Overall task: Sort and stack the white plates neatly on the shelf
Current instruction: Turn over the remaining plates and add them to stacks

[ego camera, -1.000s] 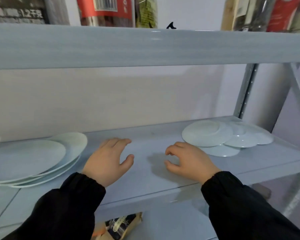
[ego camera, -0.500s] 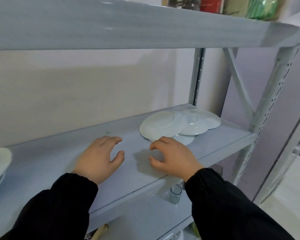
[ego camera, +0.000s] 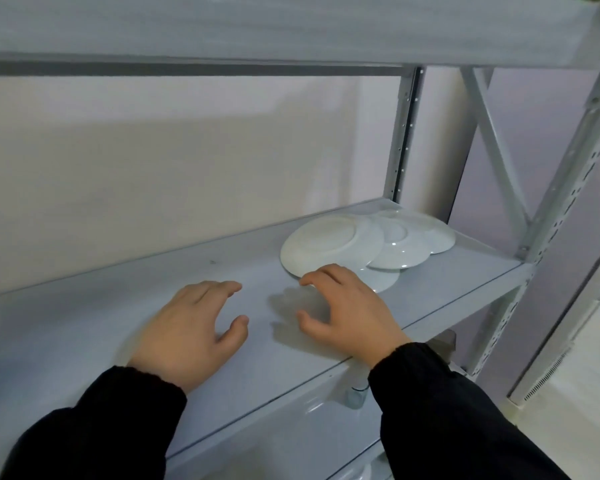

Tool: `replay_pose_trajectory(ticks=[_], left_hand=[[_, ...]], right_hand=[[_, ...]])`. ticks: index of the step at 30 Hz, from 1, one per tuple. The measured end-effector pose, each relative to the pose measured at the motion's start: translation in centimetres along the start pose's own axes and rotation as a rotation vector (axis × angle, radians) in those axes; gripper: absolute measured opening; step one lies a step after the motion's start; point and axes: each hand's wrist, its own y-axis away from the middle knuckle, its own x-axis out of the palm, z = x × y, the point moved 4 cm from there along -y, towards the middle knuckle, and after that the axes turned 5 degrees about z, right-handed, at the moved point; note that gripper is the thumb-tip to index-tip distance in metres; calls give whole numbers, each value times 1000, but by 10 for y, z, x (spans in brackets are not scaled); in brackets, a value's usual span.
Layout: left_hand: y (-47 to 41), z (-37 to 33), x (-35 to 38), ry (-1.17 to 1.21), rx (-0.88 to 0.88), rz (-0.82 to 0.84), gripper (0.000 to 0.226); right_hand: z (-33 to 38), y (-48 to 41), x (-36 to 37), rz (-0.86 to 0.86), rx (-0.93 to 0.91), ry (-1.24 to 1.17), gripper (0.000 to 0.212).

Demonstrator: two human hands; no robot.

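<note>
While both hands sit palm-down over grey shelf (ego camera: 84, 323): left hand (ego camera: 187, 327) fingers relaxed, right hand (ego camera: 347, 313) loosely curled, neither holding anything. Just beyond right fingertips, white plates (ego camera: 329, 245) overlap, nearest bottom-up, row running toward rear post (ego camera: 402, 140). Beige wall (ego camera: 187, 150) behind.

I am getting one view only, from the head camera, so no second view is sharing the scene. It is looking forward and down over the front edge of the shelf (ego camera: 84, 323) toward the wall (ego camera: 153, 168) behind. It is sitting close: the left hand (ego camera: 187, 334) and right hand (ego camera: 350, 313) are filling the lower middle, with the sleeves (ego camera: 465, 427) running off the bottom. The upper shelf (ego camera: 257, 26) is crossing the top. The shelf's right end, with the plates (ego camera: 326, 247) and the back right post (ego camera: 400, 133), is falling inside the picture; the left end is running out of it.
</note>
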Motion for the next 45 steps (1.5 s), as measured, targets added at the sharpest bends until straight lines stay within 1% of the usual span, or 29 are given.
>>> replay_pose_trajectory(ticks=[6,10,14,19,24,29,33,36,40,43,45], left_hand=[[2,-4,1,3,31,27,61],[3,-6,1,34,27,37,63],[2,-6,2,60,37,36,63],[2,-5,4,78,46,63,72],[3,-5,5,86,58,58,72],[4,-5,4,65,48,76,73],[1,-14,4,26,56,64,64],[-8,-27,0,-8,53,35,59],[-34,-55,7,-23,24,50,65],[-56,-83,23,-18,37,50,64],[-72,-100,33,-20,42,46,64]], right_hand=[[4,2,-3,45,45,11,55],[6,2,-4,63,67,9,51],[7,3,-5,50,96,3,51],[5,2,0,29,125,-3,48],[4,3,0,26,130,-3,47],[2,3,0,38,91,16,49],[-1,4,1,19,36,30,53],[-10,3,-5,2,-18,-12,55],[-37,0,-23,-9,-90,14,57],[-65,-4,-42,-63,-123,7,56],[-85,-6,-51,-67,-130,17,57]])
